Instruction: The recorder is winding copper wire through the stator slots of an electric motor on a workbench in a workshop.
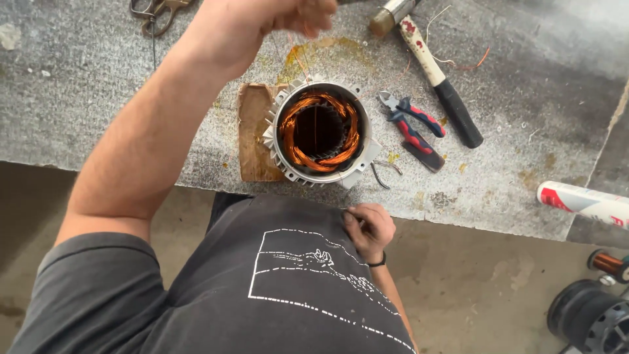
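A motor stator (319, 131) with copper windings stands upright in its finned metal housing, on a wooden block (252, 134) at the near edge of the grey workbench (98, 98). My left hand (262, 23) is raised above it, fingers pinched on a thin thread (298, 59) that runs down into the stator. My right hand (368, 226), with a black wristband, is low at the bench edge against my dark shirt. Its fingers are pinched together, apparently on the thread's other end.
Red and blue pliers (413, 124) and a hammer (436, 72) lie right of the stator, with small metal clips (383, 172) by its base. Scissors (154, 10) lie at the top left. A white and red tube (583, 203), a copper wire spool (606, 262) and a black round part (590, 318) are at the right.
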